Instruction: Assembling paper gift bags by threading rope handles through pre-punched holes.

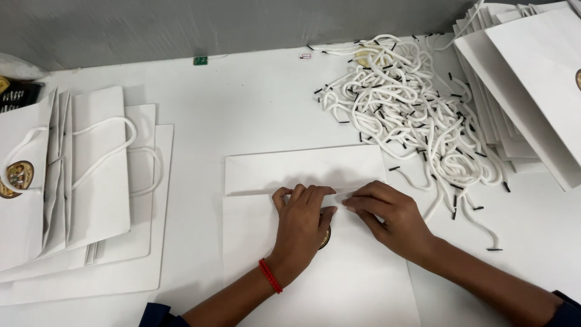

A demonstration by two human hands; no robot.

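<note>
A flat white paper bag [315, 266] lies on the white table [242, 97], right in front of the person. Both hands rest on it, close together, at the fold line near its top. The left hand [302, 224] lies flat with its fingers bent, pressing down on the bag. It has a red band [270, 275] on its wrist. A small round gold sticker [327, 238] peeks out from under this hand. The right hand [387, 215] seems to pinch the bag's folded edge with its fingertips, but it is hard to see well.

A big heap of white cords [405, 103] with black tips lies behind the bag, to the right. A stack of flat bags [532, 79] sits at the far right. Finished bags with cord handles [85, 188] lie in a pile on the left.
</note>
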